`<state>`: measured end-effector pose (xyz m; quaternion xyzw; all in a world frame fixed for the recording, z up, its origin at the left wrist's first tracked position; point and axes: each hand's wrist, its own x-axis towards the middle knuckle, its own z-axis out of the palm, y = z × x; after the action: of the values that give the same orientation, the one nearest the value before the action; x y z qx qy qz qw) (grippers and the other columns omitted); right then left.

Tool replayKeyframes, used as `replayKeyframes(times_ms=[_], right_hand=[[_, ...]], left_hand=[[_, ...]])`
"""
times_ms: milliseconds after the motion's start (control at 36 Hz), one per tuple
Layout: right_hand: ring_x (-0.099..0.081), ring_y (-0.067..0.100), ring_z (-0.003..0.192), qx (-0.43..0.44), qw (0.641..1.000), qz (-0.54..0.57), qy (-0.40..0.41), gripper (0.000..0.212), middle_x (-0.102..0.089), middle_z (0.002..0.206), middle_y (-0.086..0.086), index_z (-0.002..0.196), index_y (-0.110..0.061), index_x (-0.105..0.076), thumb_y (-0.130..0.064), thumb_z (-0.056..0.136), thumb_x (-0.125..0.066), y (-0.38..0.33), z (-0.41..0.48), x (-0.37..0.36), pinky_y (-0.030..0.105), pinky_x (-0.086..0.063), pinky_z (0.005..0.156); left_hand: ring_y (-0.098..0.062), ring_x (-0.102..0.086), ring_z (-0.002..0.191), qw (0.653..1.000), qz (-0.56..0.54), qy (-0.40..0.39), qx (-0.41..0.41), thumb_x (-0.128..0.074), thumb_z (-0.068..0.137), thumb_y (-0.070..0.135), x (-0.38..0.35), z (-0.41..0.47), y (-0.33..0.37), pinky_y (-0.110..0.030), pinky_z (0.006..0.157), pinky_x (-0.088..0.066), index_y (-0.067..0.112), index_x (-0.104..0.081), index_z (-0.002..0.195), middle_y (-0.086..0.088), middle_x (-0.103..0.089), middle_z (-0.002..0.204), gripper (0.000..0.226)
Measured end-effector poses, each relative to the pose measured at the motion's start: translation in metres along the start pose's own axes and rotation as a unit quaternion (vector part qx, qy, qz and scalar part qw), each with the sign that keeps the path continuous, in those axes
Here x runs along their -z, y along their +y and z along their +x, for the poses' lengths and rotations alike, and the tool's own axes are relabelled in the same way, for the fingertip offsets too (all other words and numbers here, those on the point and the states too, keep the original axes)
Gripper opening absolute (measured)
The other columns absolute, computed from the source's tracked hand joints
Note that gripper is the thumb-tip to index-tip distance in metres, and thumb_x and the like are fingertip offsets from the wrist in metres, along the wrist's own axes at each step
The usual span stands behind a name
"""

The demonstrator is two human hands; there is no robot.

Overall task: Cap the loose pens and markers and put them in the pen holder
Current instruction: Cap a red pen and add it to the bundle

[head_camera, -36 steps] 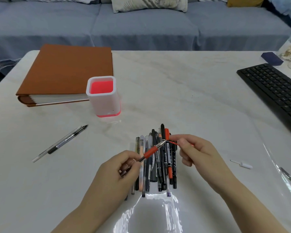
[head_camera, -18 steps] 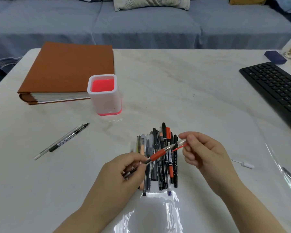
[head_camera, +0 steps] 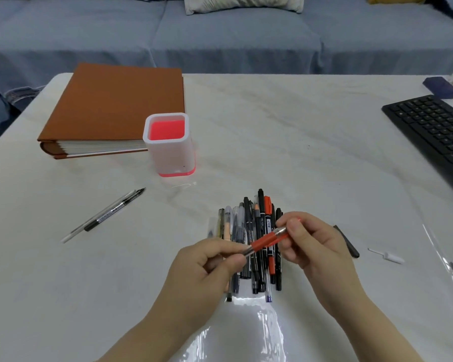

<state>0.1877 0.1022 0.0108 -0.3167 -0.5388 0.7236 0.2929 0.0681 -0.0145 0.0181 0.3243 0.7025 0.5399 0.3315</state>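
Observation:
My left hand (head_camera: 207,267) grips the back end of a red-grip pen (head_camera: 266,240), which slants up to the right. My right hand (head_camera: 314,246) pinches a red cap (head_camera: 294,222) over the pen's metal tip; the cap is mostly hidden by my fingers. Both hands hover over a pile of pens and markers (head_camera: 251,244) lying side by side on the white table. The white pen holder with a red inside (head_camera: 169,145) stands upright to the far left. A loose black pen (head_camera: 110,212) lies left of the pile.
A brown album (head_camera: 115,108) lies behind the holder. A black keyboard (head_camera: 434,131) fills the right edge. A black pen (head_camera: 347,241) and a small white cap (head_camera: 387,256) lie right of my right hand. A clear plastic sheet (head_camera: 246,333) covers the near table.
My right hand has brought the red cap down onto the pen's tip. Both hands drifted slightly toward me and to the right.

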Motion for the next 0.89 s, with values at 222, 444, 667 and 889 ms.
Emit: replayKeyframes(times_ms=[222,444,667,889], right_hand=[[-0.045,0.009,0.056,-0.012,0.999,-0.033,0.007,0.01,-0.051,0.055,-0.004,0.071,-0.024,-0.068,-0.03,0.077,-0.064,0.003,0.002,-0.005,0.022,-0.042,0.06],[-0.056,0.007,0.056,-0.034,0.955,-0.276,0.1,0.013,-0.061,0.063,-0.001,0.091,-0.012,-0.062,-0.013,0.091,-0.049,0.01,0.017,0.038,0.023,-0.045,0.062],[-0.06,0.022,0.074,-0.043,0.857,-0.507,0.085,0.021,-0.064,0.075,0.002,0.107,-0.017,-0.059,-0.025,0.09,-0.052,0.029,0.03,0.059,0.029,-0.042,0.067],[-0.044,0.035,0.11,-0.065,0.734,-0.661,0.146,0.036,-0.051,0.115,0.018,0.122,-0.006,-0.053,-0.012,0.087,-0.051,0.029,0.024,0.079,0.041,-0.04,0.086]], left_hand=[[-0.005,-0.027,0.034,0.961,-0.189,-0.099,0.175,-0.052,0.087,0.004,-0.014,0.009,0.004,-0.013,0.034,-0.023,0.009,-0.062,0.063,0.008,-0.045,0.04,0.027],[0.003,-0.057,0.068,0.995,0.075,-0.042,0.043,-0.058,0.086,0.016,-0.01,0.015,-0.025,-0.006,0.063,-0.043,0.034,-0.063,0.079,0.01,-0.065,0.075,0.019],[0.004,-0.058,0.073,0.99,0.135,0.011,0.046,-0.057,0.087,0.012,0.015,0.015,-0.049,-0.001,0.063,-0.041,0.033,-0.063,0.081,0.003,-0.067,0.083,0.023],[0.0,-0.056,0.083,0.964,0.265,0.024,0.006,-0.051,0.089,0.015,0.035,0.02,-0.052,-0.01,0.074,-0.04,0.027,-0.062,0.094,0.015,-0.06,0.091,0.017]])
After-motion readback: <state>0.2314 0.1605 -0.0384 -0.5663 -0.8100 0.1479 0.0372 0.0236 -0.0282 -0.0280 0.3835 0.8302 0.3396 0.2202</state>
